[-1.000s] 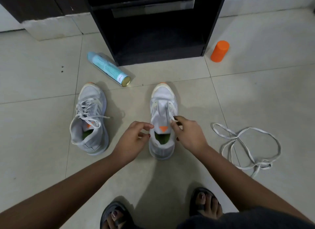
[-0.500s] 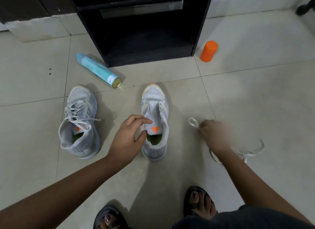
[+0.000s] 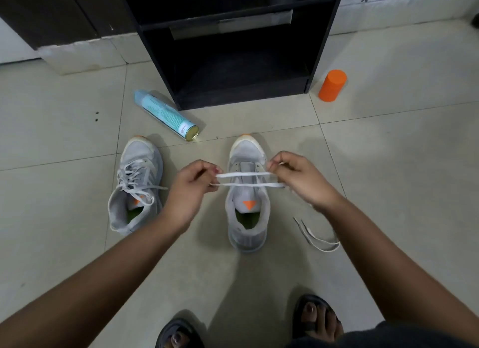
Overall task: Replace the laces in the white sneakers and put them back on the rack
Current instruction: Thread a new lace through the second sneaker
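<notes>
The limp, light lace (image 3: 246, 185) is pinched by left hand (image 3: 190, 189) at 9 o'clock, right hand (image 3: 300, 178) at 3; tips are better gripped.

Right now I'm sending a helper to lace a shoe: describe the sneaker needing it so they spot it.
Find the black open-shelved rack by the wall. Two white mesh sneakers stand on the tiles before it; take the right sneaker. Unlike the laced left sneaker, its eyelets are empty.
</notes>
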### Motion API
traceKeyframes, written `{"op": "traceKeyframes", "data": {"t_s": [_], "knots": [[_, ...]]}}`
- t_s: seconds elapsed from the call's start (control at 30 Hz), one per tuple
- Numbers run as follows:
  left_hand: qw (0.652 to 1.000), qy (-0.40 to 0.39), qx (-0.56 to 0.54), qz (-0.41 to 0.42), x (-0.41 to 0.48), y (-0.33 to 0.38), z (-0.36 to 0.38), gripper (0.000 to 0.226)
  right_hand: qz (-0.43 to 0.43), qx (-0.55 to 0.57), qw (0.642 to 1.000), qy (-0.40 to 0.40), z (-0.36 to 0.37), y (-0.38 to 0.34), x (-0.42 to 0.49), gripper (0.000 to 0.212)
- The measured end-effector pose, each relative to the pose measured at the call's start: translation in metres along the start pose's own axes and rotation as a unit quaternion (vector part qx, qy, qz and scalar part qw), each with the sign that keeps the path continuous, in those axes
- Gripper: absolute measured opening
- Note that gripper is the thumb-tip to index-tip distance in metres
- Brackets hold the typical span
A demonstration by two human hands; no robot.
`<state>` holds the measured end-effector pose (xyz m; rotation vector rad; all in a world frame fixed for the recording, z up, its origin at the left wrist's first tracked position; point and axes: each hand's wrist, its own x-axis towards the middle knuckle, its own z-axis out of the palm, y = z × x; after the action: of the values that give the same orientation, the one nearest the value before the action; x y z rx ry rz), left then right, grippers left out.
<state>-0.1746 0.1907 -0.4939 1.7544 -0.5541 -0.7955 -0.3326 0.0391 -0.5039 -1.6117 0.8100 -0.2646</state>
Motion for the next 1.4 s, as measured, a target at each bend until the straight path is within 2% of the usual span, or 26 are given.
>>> {"op": "traceKeyframes", "data": {"t_s": [0.1,0.13,0.17,0.2,0.27,0.3,0.33,0.37,0.43,0.5,0.57,0.63,0.7,0.77,0.8,0.87,0.93,1.0,1.03,1.07,1.13,1.17,1.23,1.3,1.33,1.4], "knots": [[0.977,0.126,-0.132,-0.107,0.013,-0.016,-0.022,0.027,0.045,-0.057,0.992,0.105,-0.036,0.02,0.003,0.038],[0.97,0.155,-0.137,-0.129,0.017,-0.023,-0.031,0.028,0.067,-0.049,0.987,0.135,-0.047,0.028,0.003,0.043],[0.971,0.169,-0.099,-0.134,0.02,-0.032,-0.039,0.028,0.085,-0.038,0.984,0.154,-0.054,0.034,0.002,0.044],[0.978,0.165,-0.015,-0.125,0.022,-0.042,-0.045,0.027,0.098,-0.031,0.982,0.156,-0.058,0.039,0.0,0.044],[0.965,0.121,0.227,-0.046,0.022,-0.055,-0.05,0.016,0.094,-0.01,0.988,0.123,-0.053,0.042,-0.003,0.038],[0.942,0.092,0.321,0.022,0.02,-0.058,-0.047,0.02,0.078,0.001,0.992,0.097,-0.046,0.039,-0.006,0.036],[0.927,0.064,0.358,0.089,0.017,-0.055,-0.041,0.032,0.055,0.006,0.996,0.068,-0.036,0.032,-0.007,0.034],[0.931,0.026,0.338,0.139,0.014,-0.048,-0.03,0.041,0.031,0.008,0.999,0.038,-0.025,0.024,-0.008,0.033],[0.95,-0.094,0.244,0.168,0.004,-0.023,-0.002,0.045,-0.014,0.02,1.0,-0.014,-0.004,0.005,-0.006,0.033],[0.953,-0.216,0.179,0.113,-0.004,-0.002,0.022,0.035,-0.033,0.056,0.997,-0.045,0.009,-0.009,-0.001,0.032],[0.959,-0.253,0.118,0.054,-0.004,0.006,0.03,0.028,-0.049,0.038,0.997,-0.037,0.01,-0.013,0.005,0.034],[0.982,-0.18,0.058,0.001,0.003,0.004,0.025,0.026,-0.064,-0.082,0.994,-0.009,-0.004,-0.007,0.008,0.041],[0.998,-0.03,0.032,-0.036,0.013,-0.005,0.01,0.028,-0.052,-0.197,0.979,0.012,-0.023,0.007,0.009,0.049],[0.996,0.082,0.037,-0.026,0.024,-0.016,-0.012,0.029,-0.006,-0.172,0.985,0.029,-0.041,0.024,0.008,0.05],[0.989,0.115,0.091,-0.008,0.03,-0.021,-0.023,0.029,0.018,-0.138,0.989,0.041,-0.048,0.033,0.007,0.049],[0.947,0.126,0.294,0.015,0.037,-0.03,-0.045,0.033,0.054,-0.11,0.99,0.068,-0.058,0.045,0.004,0.047],[0.878,0.089,0.47,0.004,0.042,-0.037,-0.059,0.034,0.073,-0.117,0.986,0.099,-0.065,0.052,0.002,0.045],[0.807,0.035,0.59,0.009,0.044,-0.04,-0.058,0.029,0.077,-0.093,0.988,0.098,-0.063,0.051,0.003,0.037],[0.789,0.017,0.612,0.043,0.043,-0.042,-0.053,0.031,0.072,-0.087,0.991,0.078,-0.058,0.047,0.003,0.033],[0.788,-0.001,0.608,0.095,0.042,-0.043,-0.044,0.039,0.064,-0.099,0.992,0.05,-0.052,0.043,0.003,0.029],[0.829,-0.071,0.513,0.21,0.031,-0.032,-0.018,0.05,0.029,-0.12,0.992,-0.016,-0.031,0.032,0.002,0.022],[0.853,-0.11,0.451,0.24,0.024,-0.023,-0.003,0.05,0.006,-0.105,0.994,-0.038,-0.02,0.025,0.001,0.02],[0.879,-0.153,0.366,0.263,0.009,-0.006,0.023,0.046,-0.023,-0.023,0.999,-0.032,0.001,0.012,-0.002,0.022],[0.884,-0.135,0.339,0.291,0.002,0.001,0.033,0.039,-0.016,0.05,0.998,-0.025,0.009,0.005,-0.005,0.024],[0.885,-0.126,0.332,0.301,0.002,0.001,0.033,0.036,0.002,0.064,0.997,-0.047,0.007,0.003,-0.007,0.023],[0.886,-0.115,0.332,0.303,0.005,-0.005,0.027,0.029,0.07,0.04,0.992,-0.099,-0.006,0.011,-0.012,0.027]]}}
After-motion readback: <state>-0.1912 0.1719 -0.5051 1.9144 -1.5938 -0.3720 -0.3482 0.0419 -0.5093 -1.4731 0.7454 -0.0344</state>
